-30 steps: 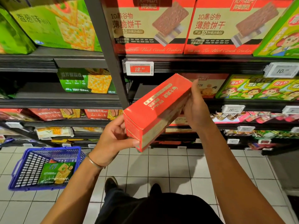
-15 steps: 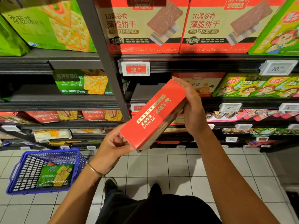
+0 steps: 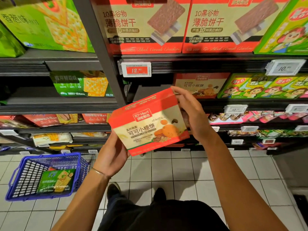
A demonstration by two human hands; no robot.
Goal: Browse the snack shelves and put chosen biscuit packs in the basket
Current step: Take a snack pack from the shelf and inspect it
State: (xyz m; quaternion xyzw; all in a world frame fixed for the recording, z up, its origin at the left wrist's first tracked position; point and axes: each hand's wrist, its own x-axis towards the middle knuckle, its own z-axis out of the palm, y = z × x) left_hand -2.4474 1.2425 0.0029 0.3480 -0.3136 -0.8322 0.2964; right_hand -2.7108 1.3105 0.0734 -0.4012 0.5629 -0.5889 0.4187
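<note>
1. Lettering on the biscuit box (image 3: 150,125) reads "可可小棕饼" on a cream front framed in red, with round cookies printed beside it; the badge above is too blurred to read.
2. Large red boxes (image 3: 143,25) on the far top shelf read "10黑谷物 薄脆饼干" and "Ten Black Cereals Crackers". A price tag (image 3: 135,70) below them shows "12.60".
3. The box is flat-sided cardboard, tilted in mid-air in front of the dark metal shelves (image 3: 58,105), its front facing the camera.
4. The left hand (image 3: 113,157) grips its near-left corner from beneath. The right hand (image 3: 191,117) curls over its far-right end, fingertips (image 3: 176,90) on the top edge.
5. Low on the left, a blue plastic mesh basket (image 3: 28,179) stands on pale square floor tiles (image 3: 166,172), holding a glossy green cracker pack (image 3: 56,180).
</note>
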